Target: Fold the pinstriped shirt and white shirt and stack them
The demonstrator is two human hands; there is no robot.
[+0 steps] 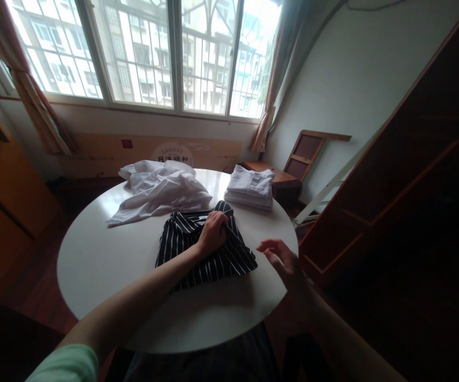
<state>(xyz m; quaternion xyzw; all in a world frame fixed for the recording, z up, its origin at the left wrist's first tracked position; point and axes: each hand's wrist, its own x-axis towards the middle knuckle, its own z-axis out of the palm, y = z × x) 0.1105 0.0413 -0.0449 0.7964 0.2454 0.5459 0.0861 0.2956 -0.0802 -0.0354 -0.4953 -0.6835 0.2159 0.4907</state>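
White round table [105, 265] by a barred window [153, 53], left hand [212, 233] grasping striped shirt [197, 254], right hand [280, 260] released.

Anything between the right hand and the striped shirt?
Head view: only bare white table lies between the right hand and the striped shirt.

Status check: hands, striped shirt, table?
Left hand gripping striped shirt. Right hand open beside it. Loose white garment, folded white stack behind.
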